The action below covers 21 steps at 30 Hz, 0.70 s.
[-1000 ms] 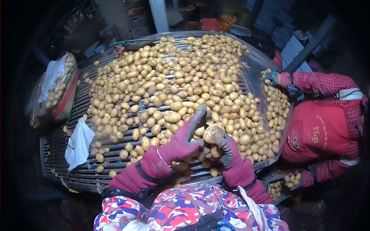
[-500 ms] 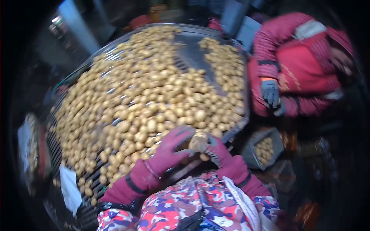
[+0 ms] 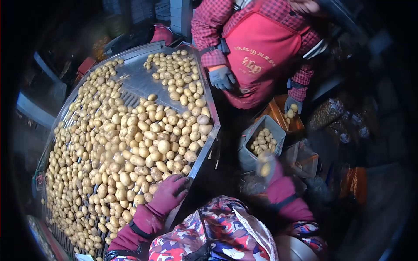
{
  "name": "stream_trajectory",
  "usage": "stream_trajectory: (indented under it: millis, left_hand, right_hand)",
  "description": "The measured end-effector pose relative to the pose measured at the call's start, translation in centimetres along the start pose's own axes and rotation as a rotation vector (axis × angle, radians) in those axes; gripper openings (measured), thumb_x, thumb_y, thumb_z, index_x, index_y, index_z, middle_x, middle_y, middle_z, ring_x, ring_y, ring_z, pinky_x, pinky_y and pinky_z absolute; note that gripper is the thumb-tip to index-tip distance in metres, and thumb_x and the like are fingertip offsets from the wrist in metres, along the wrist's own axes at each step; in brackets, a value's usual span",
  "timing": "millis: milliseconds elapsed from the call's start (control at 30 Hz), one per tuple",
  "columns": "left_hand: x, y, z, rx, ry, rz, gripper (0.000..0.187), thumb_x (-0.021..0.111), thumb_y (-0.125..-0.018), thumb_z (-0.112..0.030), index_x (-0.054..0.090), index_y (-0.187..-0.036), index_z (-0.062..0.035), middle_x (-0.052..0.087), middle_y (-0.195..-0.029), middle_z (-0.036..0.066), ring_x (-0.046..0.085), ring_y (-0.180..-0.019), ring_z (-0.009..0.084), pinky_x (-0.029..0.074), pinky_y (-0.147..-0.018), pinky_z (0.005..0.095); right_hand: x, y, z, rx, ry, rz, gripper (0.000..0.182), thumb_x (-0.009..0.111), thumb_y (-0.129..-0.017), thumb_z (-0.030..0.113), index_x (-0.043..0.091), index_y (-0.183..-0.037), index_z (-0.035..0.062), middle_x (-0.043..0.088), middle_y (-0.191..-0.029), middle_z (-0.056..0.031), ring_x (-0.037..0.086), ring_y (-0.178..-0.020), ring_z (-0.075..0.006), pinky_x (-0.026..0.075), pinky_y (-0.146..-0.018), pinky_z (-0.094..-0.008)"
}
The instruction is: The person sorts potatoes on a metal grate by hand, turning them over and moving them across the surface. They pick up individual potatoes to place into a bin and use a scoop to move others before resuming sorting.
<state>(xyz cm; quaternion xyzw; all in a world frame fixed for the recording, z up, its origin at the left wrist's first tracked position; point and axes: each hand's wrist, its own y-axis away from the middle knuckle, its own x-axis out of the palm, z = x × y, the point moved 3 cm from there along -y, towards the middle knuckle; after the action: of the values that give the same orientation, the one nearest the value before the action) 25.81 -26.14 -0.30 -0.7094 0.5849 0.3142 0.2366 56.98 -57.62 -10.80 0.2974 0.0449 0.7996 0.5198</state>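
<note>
My left hand (image 3: pixel 170 192), in a maroon and grey glove, rests at the near rim of the metal sorting table (image 3: pixel 210 135), beside the heap of potatoes (image 3: pixel 146 150). Its fingers are spread slightly and it grips nothing visible. Off to the right, my right hand (image 3: pixel 274 170) is smeared by motion, with potatoes (image 3: pixel 264 169) in its fingers. It is at the near edge of a grey bin (image 3: pixel 248 160) that holds several potatoes.
A co-worker in a red apron (image 3: pixel 257 56) stands across the table corner, one gloved hand (image 3: pixel 222 78) near the rim, the other hand (image 3: pixel 292 104) with potatoes over an orange crate (image 3: pixel 275 108). A clear bin (image 3: pixel 305 158) sits beside the grey one.
My view has turned right. My hands, together over the table before, are apart: the right has swung to the grey bin with potatoes, the left is at the table rim. The co-worker has straightened up.
</note>
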Motion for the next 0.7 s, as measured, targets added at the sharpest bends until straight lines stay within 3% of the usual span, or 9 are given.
stream_trajectory:
  millis: [33, 100, 167, 233, 333, 400, 567, 633, 700]
  left_hand:
    - [0.0, -0.1, -0.1, 0.003, -0.005, 0.010, 0.053, 0.072, -0.081, -0.021, 0.059, -0.130, -0.0083, 0.060, -0.125, 0.017, 0.057, -0.117, 0.0375, 0.048, -0.098, 0.0460]
    - [0.0, -0.4, -0.1, -0.011, 0.032, 0.035, 0.051, 0.072, -0.081, -0.020, 0.060, -0.129, -0.0092, 0.061, -0.123, 0.016, 0.058, -0.115, 0.0368, 0.049, -0.096, 0.0449]
    - [-0.4, -0.6, -0.8, 0.002, 0.033, 0.018, 0.049, 0.072, -0.081, -0.019, 0.061, -0.128, -0.0096, 0.062, -0.120, 0.015, 0.059, -0.113, 0.0365, 0.050, -0.095, 0.0442]
    - [-0.3, -0.7, -0.8, 0.008, 0.037, -0.005, 0.047, 0.073, -0.080, -0.017, 0.063, -0.126, -0.0099, 0.064, -0.118, 0.015, 0.060, -0.111, 0.0362, 0.051, -0.093, 0.0435]
    - [0.1, -0.7, -0.1, 0.012, 0.093, -0.024, 0.044, 0.073, -0.079, -0.013, 0.065, -0.122, -0.0099, 0.065, -0.113, 0.014, 0.062, -0.107, 0.0362, 0.052, -0.090, 0.0430]
    - [-0.1, -0.6, 0.0, 0.035, 0.094, -0.065, 0.044, 0.075, -0.077, -0.011, 0.067, -0.120, -0.0096, 0.065, -0.112, 0.014, 0.062, -0.105, 0.0362, 0.052, -0.088, 0.0432]
    - [0.1, -0.4, 0.0, 0.071, 0.063, -0.127, 0.046, 0.075, -0.075, -0.009, 0.067, -0.120, -0.0092, 0.066, -0.110, 0.014, 0.063, -0.103, 0.0361, 0.053, -0.086, 0.0438]
    - [-0.2, -0.8, -0.4, 0.088, 0.070, -0.126, 0.046, 0.075, -0.074, -0.009, 0.067, -0.120, -0.0091, 0.065, -0.108, 0.014, 0.063, -0.100, 0.0364, 0.053, -0.085, 0.0439]
    - [0.1, -1.0, 0.0, 0.106, 0.086, -0.093, 0.046, 0.075, -0.073, -0.008, 0.067, -0.119, -0.0082, 0.065, -0.106, 0.015, 0.063, -0.098, 0.0364, 0.052, -0.084, 0.0437]
  right_hand:
    - [0.1, -0.4, 3.3, -0.142, 0.022, -0.257, 0.026, 0.062, -0.092, 0.034, 0.061, -0.101, 0.0104, 0.058, -0.084, -0.0012, 0.057, -0.070, -0.0145, 0.049, -0.061, -0.0266]
    - [-3.9, -3.5, 8.1, -0.239, -0.019, -0.167, 0.025, 0.062, -0.093, 0.037, 0.060, -0.099, 0.0123, 0.056, -0.081, -0.0007, 0.055, -0.065, -0.0135, 0.048, -0.058, -0.0275]
    - [-11.2, -7.6, 10.0, -0.231, 0.002, -0.452, 0.025, 0.063, -0.094, 0.037, 0.060, -0.099, 0.0133, 0.054, -0.081, 0.0004, 0.053, -0.063, -0.0122, 0.046, -0.055, -0.0287]
    - [-4.7, -5.0, 16.7, -0.242, 0.034, 0.282, 0.024, 0.063, -0.095, 0.036, 0.059, -0.099, 0.0133, 0.055, -0.080, 0.0010, 0.052, -0.060, -0.0130, 0.044, -0.053, -0.0292]
    - [-7.3, -8.4, 20.0, -0.259, 0.192, -0.085, 0.029, 0.065, -0.095, 0.038, 0.059, -0.111, 0.0142, 0.059, -0.090, -0.0030, 0.057, -0.069, -0.0166, 0.048, -0.058, -0.0290]
    - [-7.8, -7.9, 20.9, -0.315, 0.153, -0.668, 0.038, 0.061, -0.095, 0.045, 0.055, -0.113, 0.0131, 0.061, -0.099, -0.0098, 0.058, -0.070, -0.0182, 0.050, -0.053, -0.0294]
    - [-9.8, -3.6, 17.8, -0.240, -0.052, -0.366, 0.064, 0.052, -0.099, 0.055, 0.042, -0.147, 0.0142, 0.048, -0.144, -0.0165, 0.051, -0.129, -0.0333, 0.056, -0.089, -0.0381]
    - [-9.0, -1.7, 16.7, -0.080, -0.250, -0.207, 0.070, 0.040, -0.100, 0.062, 0.035, -0.153, 0.0167, 0.039, -0.155, -0.0135, 0.047, -0.133, -0.0361, 0.052, -0.098, -0.0451]
    - [-9.3, -0.2, 15.5, -0.129, -0.227, -0.192, 0.070, 0.043, -0.098, 0.065, 0.045, -0.143, 0.0115, 0.056, -0.135, -0.0131, 0.062, -0.109, -0.0296, 0.056, -0.080, -0.0460]
